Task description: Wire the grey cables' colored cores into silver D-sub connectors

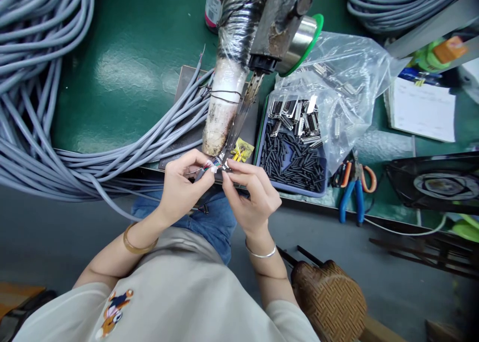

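My left hand [186, 181] is closed, thumb and forefinger pinching thin coloured wires [207, 168] at a cable end. Close beside it, my right hand [251, 190] is also closed, its fingertips on a small metal connector [226, 166] that they largely hide. The two hands nearly meet at the table edge. Directly above them a soldering iron [241, 107] points down, its tip by the wires. Left of the iron hangs a plastic-wrapped duct [220, 102]. A yellow sponge piece [243, 151] lies just beyond my right fingertips.
Grey cables [149, 145] run in from a big bundle at left. A blue tray [290, 186] holds black sleeves [290, 162] and metal connectors [295, 115], with a plastic bag [352, 102] alongside. Pliers [354, 192], a notepad [422, 105] and a solder spool [303, 43] are at right.
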Action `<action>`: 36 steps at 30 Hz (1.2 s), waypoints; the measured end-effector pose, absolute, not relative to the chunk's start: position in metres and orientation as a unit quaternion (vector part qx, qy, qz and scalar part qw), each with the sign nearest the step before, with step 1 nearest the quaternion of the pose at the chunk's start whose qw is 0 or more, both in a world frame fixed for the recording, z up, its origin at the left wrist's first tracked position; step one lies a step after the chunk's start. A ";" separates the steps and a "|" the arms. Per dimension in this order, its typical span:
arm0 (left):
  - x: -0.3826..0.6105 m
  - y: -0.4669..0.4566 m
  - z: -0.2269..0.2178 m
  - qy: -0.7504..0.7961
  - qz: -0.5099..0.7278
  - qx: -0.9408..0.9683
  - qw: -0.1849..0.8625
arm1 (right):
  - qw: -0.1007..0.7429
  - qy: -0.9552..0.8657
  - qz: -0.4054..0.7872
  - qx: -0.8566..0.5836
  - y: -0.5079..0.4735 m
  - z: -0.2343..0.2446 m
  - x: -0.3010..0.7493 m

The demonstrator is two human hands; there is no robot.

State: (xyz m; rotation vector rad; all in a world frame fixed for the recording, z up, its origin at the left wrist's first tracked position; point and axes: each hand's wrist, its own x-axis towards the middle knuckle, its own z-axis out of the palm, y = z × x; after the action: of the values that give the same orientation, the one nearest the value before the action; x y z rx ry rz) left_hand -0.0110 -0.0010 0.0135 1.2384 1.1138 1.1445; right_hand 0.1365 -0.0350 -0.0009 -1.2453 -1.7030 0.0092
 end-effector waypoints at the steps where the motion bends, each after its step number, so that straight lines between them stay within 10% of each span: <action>1: -0.012 -0.001 0.012 0.465 0.474 0.520 0.538 | 0.486 -0.710 -0.007 -0.510 -0.036 -0.001 0.137; 13: -0.020 -0.016 0.006 0.430 0.431 0.450 0.654 | 0.675 -0.549 -0.023 -0.492 -0.056 -0.001 0.155; 22: -0.023 -0.018 0.002 0.409 0.443 0.426 0.675 | 0.443 -0.729 -0.017 -0.522 -0.057 0.001 0.146; 36: -0.013 -0.012 0.002 0.421 0.516 0.468 0.582 | 0.498 -0.688 0.002 -0.528 -0.049 -0.007 0.135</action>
State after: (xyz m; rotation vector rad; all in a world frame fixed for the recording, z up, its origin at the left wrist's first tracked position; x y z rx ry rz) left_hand -0.0126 -0.0120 0.0019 1.0922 0.9826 1.2044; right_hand 0.1355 -0.0495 -0.0074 -1.2789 -1.6653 0.0050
